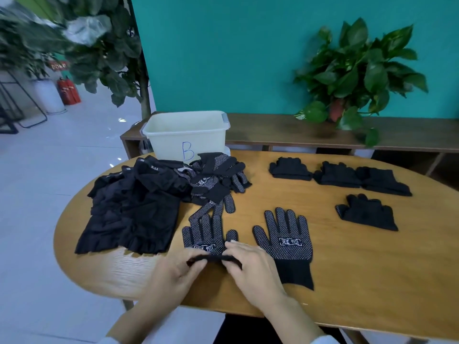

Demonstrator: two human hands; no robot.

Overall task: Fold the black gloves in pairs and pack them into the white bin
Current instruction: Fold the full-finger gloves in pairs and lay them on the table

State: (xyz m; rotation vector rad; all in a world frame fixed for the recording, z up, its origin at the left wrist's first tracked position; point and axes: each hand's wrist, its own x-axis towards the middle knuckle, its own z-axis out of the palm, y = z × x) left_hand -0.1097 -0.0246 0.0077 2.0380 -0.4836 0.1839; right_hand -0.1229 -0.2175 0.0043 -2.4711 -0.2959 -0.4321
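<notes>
A black dotted glove (206, 235) lies palm-up near the table's front edge. My left hand (173, 274) and my right hand (250, 266) both pinch its black cuff (213, 258). To its right a second dotted glove (285, 242) lies flat, fingers pointing away. A loose pile of dotted gloves (216, 177) sits behind them. Several folded black pairs (290, 168) (367, 212) rest on the right half of the table. The white bin (186, 135), marked with a blue B, stands at the table's far left edge and looks empty.
A heap of black cloth items (134, 207) covers the left of the wooden table (372, 269). Behind the table runs a low wooden shelf (285, 130) with a potted plant (355, 78) against a teal wall. White floor lies to the left.
</notes>
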